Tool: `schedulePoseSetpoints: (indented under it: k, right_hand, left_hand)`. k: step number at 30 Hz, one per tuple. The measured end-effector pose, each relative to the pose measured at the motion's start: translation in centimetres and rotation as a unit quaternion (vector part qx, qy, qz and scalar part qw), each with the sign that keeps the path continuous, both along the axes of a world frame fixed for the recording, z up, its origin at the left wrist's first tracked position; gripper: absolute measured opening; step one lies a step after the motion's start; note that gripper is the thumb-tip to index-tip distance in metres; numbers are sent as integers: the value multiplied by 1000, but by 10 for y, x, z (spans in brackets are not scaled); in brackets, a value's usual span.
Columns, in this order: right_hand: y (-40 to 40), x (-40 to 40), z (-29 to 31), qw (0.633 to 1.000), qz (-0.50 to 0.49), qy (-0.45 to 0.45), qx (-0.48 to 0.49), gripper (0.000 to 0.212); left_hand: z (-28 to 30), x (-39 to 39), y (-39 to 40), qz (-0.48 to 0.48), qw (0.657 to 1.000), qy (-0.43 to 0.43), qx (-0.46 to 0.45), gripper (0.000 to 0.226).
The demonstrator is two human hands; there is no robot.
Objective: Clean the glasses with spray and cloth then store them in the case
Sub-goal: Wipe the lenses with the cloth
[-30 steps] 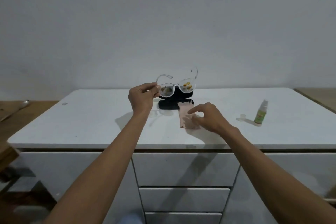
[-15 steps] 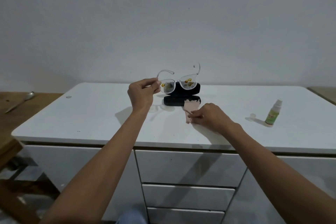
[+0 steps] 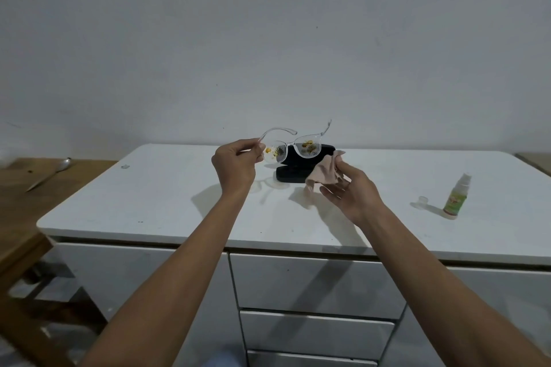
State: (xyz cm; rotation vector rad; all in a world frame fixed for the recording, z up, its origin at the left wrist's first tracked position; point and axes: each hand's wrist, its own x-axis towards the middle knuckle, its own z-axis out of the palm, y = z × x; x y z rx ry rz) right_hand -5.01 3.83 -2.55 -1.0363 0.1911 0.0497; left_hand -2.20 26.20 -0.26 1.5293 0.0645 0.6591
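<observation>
Pinching smeared glasses (image 3: 293,149), left hand (image 3: 235,164); right hand (image 3: 347,188) holds cloth (image 3: 323,171).

Smudged clear glasses (image 3: 293,148) aloft; pink cloth (image 3: 325,170) beside black case (image 3: 290,173).

A spoon (image 3: 49,176) lies on the wooden table (image 3: 18,202) beside the white drawer cabinet (image 3: 313,286).

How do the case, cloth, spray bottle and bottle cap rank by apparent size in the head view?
1. Case, partly hidden
2. Cloth, bunched, nearly as big
3. Spray bottle
4. Bottle cap
</observation>
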Motion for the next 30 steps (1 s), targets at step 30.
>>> schedulePoseSetpoints:
  k: [30]
  right_hand:
    - [87, 18, 32, 954, -245, -150, -88, 11]
  left_hand:
    - [20, -20, 15, -22, 996, -78, -40, 10]
